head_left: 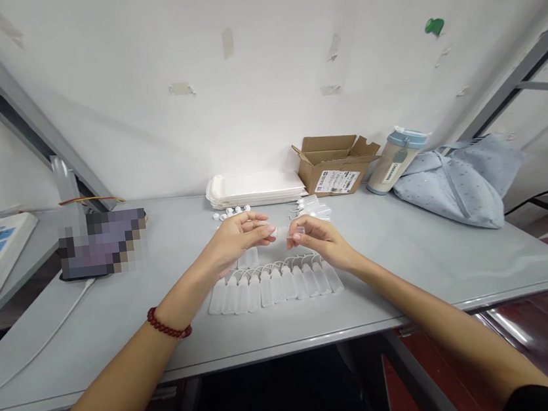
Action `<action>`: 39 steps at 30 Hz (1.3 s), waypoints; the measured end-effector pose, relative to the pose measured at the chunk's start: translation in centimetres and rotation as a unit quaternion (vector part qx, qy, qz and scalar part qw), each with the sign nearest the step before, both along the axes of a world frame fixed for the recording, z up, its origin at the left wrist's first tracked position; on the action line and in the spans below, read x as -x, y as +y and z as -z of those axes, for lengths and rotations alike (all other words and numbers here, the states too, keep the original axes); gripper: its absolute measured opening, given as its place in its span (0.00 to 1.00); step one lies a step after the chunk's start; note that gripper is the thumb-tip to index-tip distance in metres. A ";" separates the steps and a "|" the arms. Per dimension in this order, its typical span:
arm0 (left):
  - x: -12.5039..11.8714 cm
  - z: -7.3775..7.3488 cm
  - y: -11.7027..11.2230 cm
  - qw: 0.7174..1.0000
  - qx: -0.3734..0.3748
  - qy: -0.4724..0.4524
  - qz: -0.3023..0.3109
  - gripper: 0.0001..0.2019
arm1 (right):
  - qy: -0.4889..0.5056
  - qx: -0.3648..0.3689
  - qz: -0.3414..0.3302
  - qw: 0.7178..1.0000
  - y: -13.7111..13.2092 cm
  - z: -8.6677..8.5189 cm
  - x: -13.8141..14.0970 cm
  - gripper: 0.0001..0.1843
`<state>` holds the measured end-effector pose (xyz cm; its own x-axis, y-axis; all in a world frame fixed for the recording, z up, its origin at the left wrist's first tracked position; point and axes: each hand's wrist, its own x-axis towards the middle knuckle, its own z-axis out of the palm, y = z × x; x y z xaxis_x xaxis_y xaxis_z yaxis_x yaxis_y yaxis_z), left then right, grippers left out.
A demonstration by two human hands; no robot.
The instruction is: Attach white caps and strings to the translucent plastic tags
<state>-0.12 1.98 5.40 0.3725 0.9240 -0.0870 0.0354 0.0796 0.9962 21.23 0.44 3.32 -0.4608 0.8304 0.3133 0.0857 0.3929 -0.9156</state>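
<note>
My left hand point(240, 235) and my right hand point(320, 243) meet above the table, both holding a small translucent plastic dropper bottle point(280, 232) lying sideways between them. The left fingers grip one end and the right fingers pinch the other. Just below my hands, several similar bottles lie side by side in a row point(273, 286), their thin tips pointing away from me. A cluster of small white caps point(232, 213) sits beyond my left hand. More bottles point(314, 209) lie beyond my right hand.
The grey table point(410, 269) stands against a white wall. Along the back are stacked white trays point(255, 188), a cardboard box point(333, 166), a tumbler point(395, 160) and a blue cloth bag point(460, 185). A blurred, obscured phone point(103, 243) with a white cable lies at left.
</note>
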 end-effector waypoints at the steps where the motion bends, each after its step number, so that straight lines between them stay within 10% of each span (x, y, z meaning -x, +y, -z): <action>1: 0.0 -0.2 -0.1 1.000 0.013 0.002 0.011 0.19 | 0.001 -0.001 0.003 1.000 -0.1 0.0 0.0 0.08; 39: -0.6 -1.0 -1.0 0.989 -0.113 0.081 0.044 0.10 | 0.027 0.016 -0.014 0.999 -0.1 -0.1 0.1 0.10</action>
